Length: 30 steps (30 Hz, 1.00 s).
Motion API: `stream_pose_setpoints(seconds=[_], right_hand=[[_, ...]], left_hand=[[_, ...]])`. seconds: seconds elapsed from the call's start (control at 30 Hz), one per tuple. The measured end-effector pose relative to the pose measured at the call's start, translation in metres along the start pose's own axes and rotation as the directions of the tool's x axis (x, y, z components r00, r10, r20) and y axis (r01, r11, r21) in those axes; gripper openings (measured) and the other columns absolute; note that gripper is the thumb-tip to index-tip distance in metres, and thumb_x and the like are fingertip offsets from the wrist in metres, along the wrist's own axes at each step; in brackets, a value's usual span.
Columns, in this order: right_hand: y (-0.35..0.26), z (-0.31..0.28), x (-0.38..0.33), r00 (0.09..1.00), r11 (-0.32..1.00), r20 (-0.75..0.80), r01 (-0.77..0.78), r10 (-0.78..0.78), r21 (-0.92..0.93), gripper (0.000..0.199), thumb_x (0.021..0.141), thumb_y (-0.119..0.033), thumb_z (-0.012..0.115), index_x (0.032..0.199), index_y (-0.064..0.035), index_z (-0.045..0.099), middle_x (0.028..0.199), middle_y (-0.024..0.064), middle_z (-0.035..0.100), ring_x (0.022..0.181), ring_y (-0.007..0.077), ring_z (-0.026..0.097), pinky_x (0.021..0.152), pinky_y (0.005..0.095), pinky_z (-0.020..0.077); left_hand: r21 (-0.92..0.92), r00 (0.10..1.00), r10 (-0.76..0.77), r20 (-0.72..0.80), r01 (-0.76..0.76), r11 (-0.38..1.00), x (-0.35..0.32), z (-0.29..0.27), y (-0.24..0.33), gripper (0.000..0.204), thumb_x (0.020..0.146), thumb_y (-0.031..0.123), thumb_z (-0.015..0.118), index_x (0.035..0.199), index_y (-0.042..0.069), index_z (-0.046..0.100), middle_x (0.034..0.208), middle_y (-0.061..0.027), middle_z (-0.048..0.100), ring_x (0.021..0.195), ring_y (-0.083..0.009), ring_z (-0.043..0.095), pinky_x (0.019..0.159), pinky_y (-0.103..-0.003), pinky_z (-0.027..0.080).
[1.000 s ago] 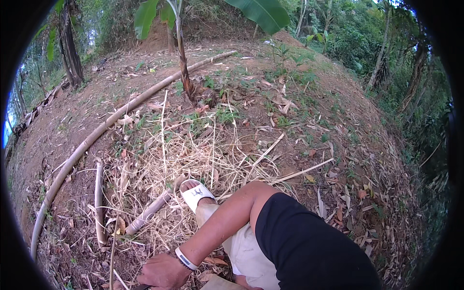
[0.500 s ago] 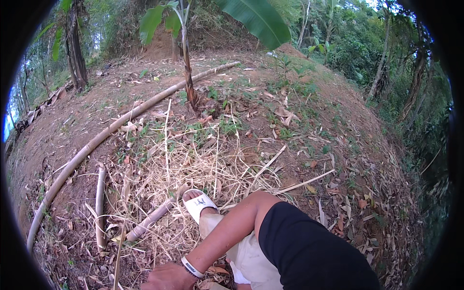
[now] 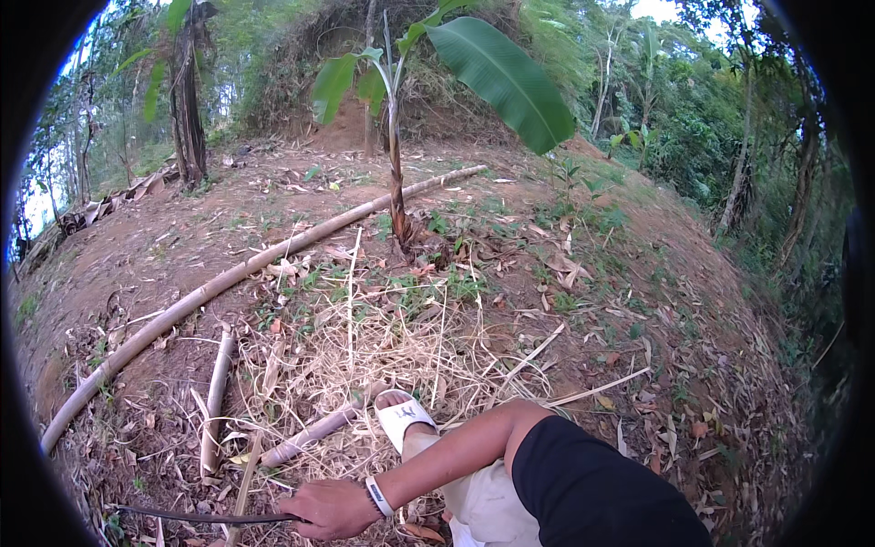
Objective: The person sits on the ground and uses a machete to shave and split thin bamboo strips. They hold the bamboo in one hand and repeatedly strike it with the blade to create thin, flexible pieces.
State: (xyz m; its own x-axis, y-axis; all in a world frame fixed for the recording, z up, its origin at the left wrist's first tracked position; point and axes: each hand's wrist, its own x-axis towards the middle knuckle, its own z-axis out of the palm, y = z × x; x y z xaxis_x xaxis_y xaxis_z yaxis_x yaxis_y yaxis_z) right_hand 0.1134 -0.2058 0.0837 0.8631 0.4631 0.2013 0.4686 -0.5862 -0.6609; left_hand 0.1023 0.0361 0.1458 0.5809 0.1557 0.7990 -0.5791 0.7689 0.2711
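Note:
My right arm reaches in from the lower right in a black sleeve, with a white band on the wrist. At the bottom, my right hand (image 3: 333,508) is closed around one end of a long, thin, dark blade (image 3: 205,518), which points left just above the ground. A pale split strip (image 3: 244,488) stands by the hand and crosses the blade's line. Beyond the hand, a short bamboo piece (image 3: 314,436) lies against my white sandal (image 3: 401,421). Left of it rests another short bamboo length (image 3: 216,401). My left hand is out of view.
Thin pale shavings (image 3: 365,346) are heaped in front of my foot. A long bamboo pole (image 3: 228,278) runs across the slope, passing behind a young banana plant (image 3: 396,191). Dry leaves cover the ground, and trees (image 3: 702,118) stand at the right.
The view has tilted up, so the scene sits lower and further right. My right hand shows more fully now, and the dark blade has come into sight, extending left from it.

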Motion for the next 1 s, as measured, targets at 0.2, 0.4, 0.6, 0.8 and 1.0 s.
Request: stream_pose_setpoints(seconds=[0.2,0.4,0.6,0.8,1.0], right_hand=[[-0.027,-0.016,-0.005,0.978,0.976,0.003,0.207,-0.207,-0.074,0.026,0.085,-0.029,0.059,0.099,-0.0065,0.057,0.082,0.0196,0.061,0.074,0.0415,0.061,0.064,0.0512,0.0490],[0.006,-0.016,0.011,0.930,0.957,0.225,-0.288,0.290,-0.042,0.027,0.086,-0.025,0.050,0.099,-0.0009,0.046,0.066,0.0204,0.055,0.066,0.0407,0.059,0.065,0.0521,0.0467],[-0.018,-0.028,0.005,0.980,0.999,0.193,-0.038,0.043,-0.030,0.028,0.084,-0.024,0.050,0.100,-0.0008,0.048,0.060,0.0199,0.053,0.061,0.0412,0.057,0.063,0.0530,0.0465],[0.041,-0.019,0.009,0.917,0.931,0.184,-0.327,0.353,-0.159,0.027,0.085,-0.024,0.050,0.098,-0.0011,0.054,0.062,0.0209,0.055,0.061,0.0386,0.059,0.060,0.0514,0.0461],[-0.025,-0.036,0.008,0.968,0.997,0.245,-0.070,0.061,0.030,0.023,0.083,-0.026,0.052,0.092,-0.0049,0.054,0.060,0.0187,0.056,0.059,0.0386,0.058,0.060,0.0498,0.0461]], left_hand=[[-0.051,0.999,0.041,-0.032,-0.043,0.998,-0.001,-0.005,-0.002,0.020,0.089,0.013,0.052,0.071,0.015,0.044,0.061,0.0043,0.027,0.061,-0.0124,0.030,0.069,-0.033,0.028],[0.056,0.998,0.010,-0.054,-0.007,0.998,-0.005,-0.004,0.002,0.022,0.088,0.009,0.053,0.070,0.016,0.042,0.062,0.0040,0.027,0.061,-0.0128,0.029,0.070,-0.033,0.032],[0.005,0.989,0.059,0.133,-0.060,0.998,-0.001,-0.024,0.003,0.022,0.087,0.010,0.057,0.069,0.015,0.046,0.058,0.0048,0.031,0.058,-0.0121,0.031,0.063,-0.030,0.030],[0.029,0.998,0.033,0.060,-0.035,0.999,-0.010,-0.022,0.001,0.023,0.088,0.011,0.058,0.068,0.014,0.046,0.059,0.0029,0.036,0.058,-0.0134,0.033,0.062,-0.031,0.030],[-0.012,0.994,0.001,0.110,0.000,1.000,-0.002,-0.031,0.009,0.021,0.082,0.011,0.063,0.065,0.016,0.050,0.055,0.0036,0.043,0.050,-0.0127,0.035,0.054,-0.029,0.029]])
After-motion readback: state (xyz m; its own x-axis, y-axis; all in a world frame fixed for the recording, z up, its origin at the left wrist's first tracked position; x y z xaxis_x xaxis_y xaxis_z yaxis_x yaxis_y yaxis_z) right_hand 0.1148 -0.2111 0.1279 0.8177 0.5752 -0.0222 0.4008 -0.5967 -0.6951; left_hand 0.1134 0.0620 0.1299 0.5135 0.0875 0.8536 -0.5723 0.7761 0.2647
